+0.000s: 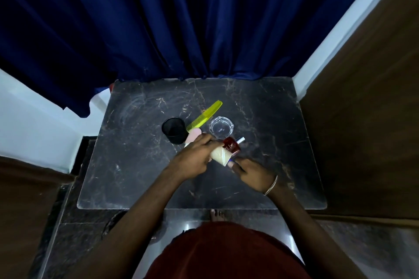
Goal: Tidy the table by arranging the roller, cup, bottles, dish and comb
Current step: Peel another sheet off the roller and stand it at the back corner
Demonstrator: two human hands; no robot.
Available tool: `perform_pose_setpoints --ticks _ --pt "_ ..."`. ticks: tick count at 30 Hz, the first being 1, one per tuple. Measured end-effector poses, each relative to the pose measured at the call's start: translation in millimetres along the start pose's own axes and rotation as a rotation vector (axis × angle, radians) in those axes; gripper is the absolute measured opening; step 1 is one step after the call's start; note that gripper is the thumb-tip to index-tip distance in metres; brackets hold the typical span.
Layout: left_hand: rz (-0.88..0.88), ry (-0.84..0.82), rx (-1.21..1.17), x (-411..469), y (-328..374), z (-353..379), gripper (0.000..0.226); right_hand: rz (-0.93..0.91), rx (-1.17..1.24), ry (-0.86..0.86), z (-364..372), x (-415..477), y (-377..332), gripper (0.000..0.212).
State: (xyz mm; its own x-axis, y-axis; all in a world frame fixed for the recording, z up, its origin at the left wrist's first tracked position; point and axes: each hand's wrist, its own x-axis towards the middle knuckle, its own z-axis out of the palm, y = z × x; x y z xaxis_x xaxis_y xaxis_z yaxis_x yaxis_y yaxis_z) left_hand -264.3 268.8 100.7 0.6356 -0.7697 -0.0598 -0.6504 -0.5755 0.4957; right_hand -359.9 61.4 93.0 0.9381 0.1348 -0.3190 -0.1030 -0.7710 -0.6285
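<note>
On the dark marble table my left hand grips a small cream-white bottle, tilted, near the middle. Right beside it stands a dark red bottle with a silver cap. My right hand sits just right of the white bottle's lower end, fingers curled toward a bit of blue there; what it holds is hidden. A black cup stands to the left. A yellow-green comb lies slantwise behind. A clear glass dish sits at centre. A pink roller peeks out beside my left hand.
A dark blue curtain hangs behind the table's far edge. Brown walls close in on the right and left. The table's near edge is just in front of my body, with my bare foot on the glossy floor below.
</note>
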Motion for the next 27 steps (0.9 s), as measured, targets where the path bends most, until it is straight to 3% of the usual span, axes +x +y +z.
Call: perform_pose_setpoints --ticks 8,16,20,27 --pt "-0.073 0.047 0.132 -28 -3 26 0.074 0.390 0.286 0.287 61 -61 49 0.040" --pt "-0.232 -0.071 0.200 -76 -26 53 0.089 0.703 0.066 0.468 99 -116 101 0.041" --pt "-0.249 -0.094 0.221 -93 -31 54 0.088 0.829 0.094 0.518 89 -121 116 0.029" --pt "-0.255 -0.124 0.233 -118 -38 53 0.088 0.993 0.106 0.557 100 -114 107 0.036"
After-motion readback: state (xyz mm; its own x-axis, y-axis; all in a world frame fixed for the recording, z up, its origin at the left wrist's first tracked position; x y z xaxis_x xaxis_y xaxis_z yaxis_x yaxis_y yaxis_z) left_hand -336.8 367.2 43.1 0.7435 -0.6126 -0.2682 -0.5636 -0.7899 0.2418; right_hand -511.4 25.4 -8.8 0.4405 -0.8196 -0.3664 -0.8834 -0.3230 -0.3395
